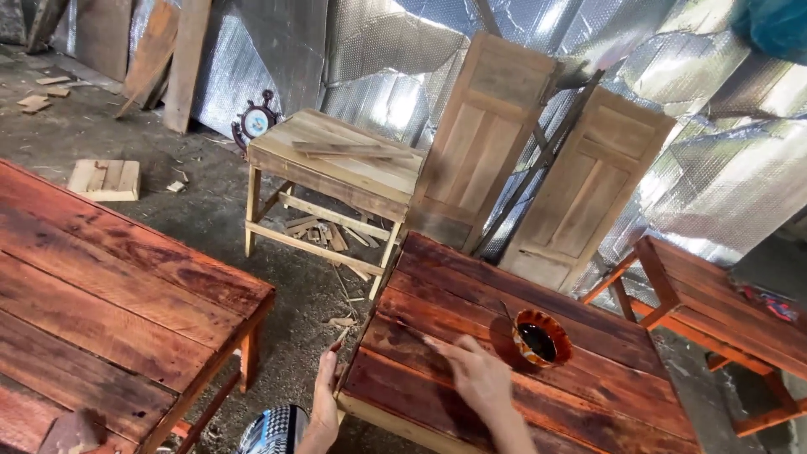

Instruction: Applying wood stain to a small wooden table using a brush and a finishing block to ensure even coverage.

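- While the right hand (477, 374) lies flat and open, fingers spread on the boards and holding nothing, the small red-brown stained plank table (538, 336) under it sits low in the middle of the view, its top already dark and glossy all over.
- The left hand (325, 395) rests at that table's near left edge; a thin stick pokes up past its fingers, though I cannot tell whether it grips it.
- Just right of the right hand stands a round bowl of dark stain (539, 338) on the tabletop, a thin handle leaning out of it.
- To my eye the colouring of this top looks mostly done.
- The large red-stained table (109, 294) on the left is coated too.
- The bare pale wooden table (336, 164) behind and the two unfinished panelled doors (538, 160) leaning on the foil-lined wall (723, 176) have no stain yet.
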